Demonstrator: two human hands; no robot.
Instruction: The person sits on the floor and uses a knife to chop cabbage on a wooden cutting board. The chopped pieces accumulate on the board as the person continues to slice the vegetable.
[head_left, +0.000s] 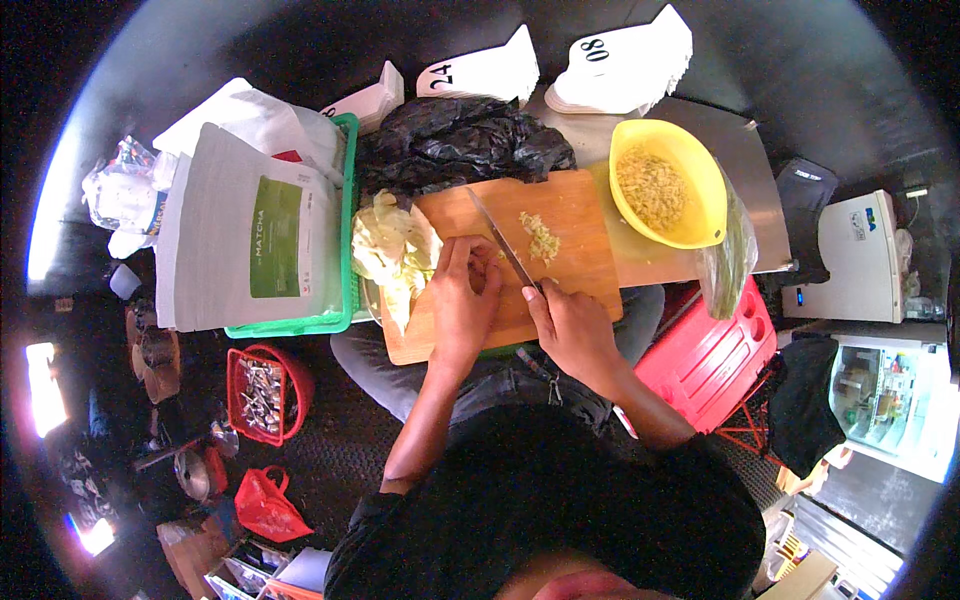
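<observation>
A wooden cutting board (585, 300) lies in front of me, over my lap and the table's edge. My right hand (577, 334) grips a kitchen knife (495, 231), its blade pointing away and to the left across the board. Close to the left of the blade, my left hand (465, 292) rests on the board with curled fingers; whatever may be under them is hidden. Right of the blade sits a small heap of chopped cabbage (541, 238). Pale cabbage leaves (394, 240) lie at the board's left edge, beside my left hand.
A yellow bowl (709, 206) of chopped pieces stands at the right, by a plastic bag of green vegetables (726, 270). Behind the board lies a black plastic bag (465, 139). A green basket (347, 225) with packages borders the left. A red cooler box (712, 360) stands lower right.
</observation>
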